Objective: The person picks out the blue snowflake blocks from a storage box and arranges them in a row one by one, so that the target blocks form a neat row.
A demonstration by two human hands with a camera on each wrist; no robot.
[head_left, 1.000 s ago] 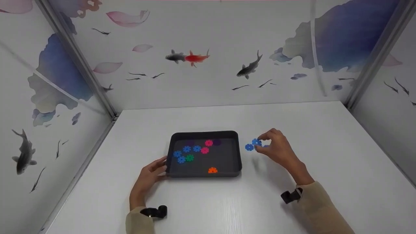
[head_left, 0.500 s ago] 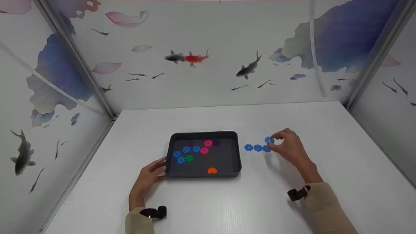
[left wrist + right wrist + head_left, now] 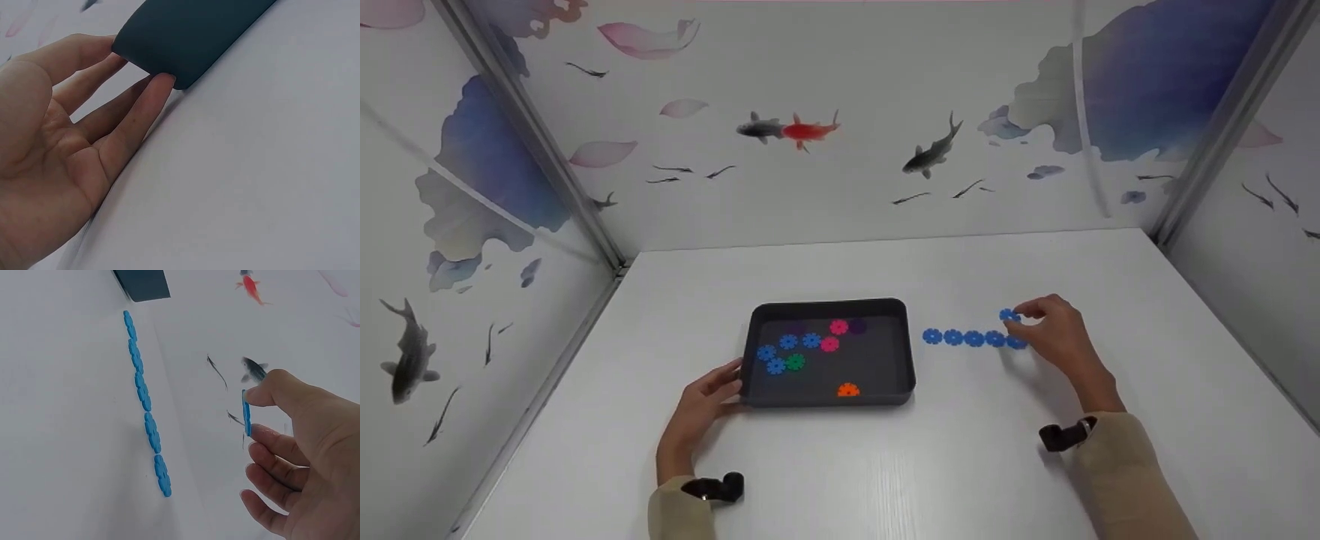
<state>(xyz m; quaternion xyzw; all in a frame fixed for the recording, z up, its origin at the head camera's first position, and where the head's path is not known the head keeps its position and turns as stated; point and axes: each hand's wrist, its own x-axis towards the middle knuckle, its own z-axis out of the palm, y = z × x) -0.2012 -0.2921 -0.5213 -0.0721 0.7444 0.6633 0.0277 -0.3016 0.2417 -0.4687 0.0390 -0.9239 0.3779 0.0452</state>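
My right hand point(image 3: 1061, 341) pinches a blue snowflake building disc point(image 3: 246, 415) between thumb and index finger, with the other fingers loosely bent. The held disc is raised above the table, near the right end of a row of several blue snowflake discs point(image 3: 953, 337). That row runs end to end, to the right of a dark tray point(image 3: 907, 352). At the tray's left side, my left hand point(image 3: 694, 416) touches the wall with fairly straight fingertips; in the left wrist view they meet the tray's corner. Blue, pink point(image 3: 829, 344), green point(image 3: 795, 362), purple and orange point(image 3: 848, 390) discs lie in the tray.
The white table point(image 3: 840, 465) is bounded by white panels point(image 3: 870, 195) at the back and both sides, printed with fish and petals. Each wrist carries a small black camera on a strap.
My right hand has moved to the right above the row, a blue disc pinched in its fingers. More discs of the row now show behind it. My left hand stays at the tray.
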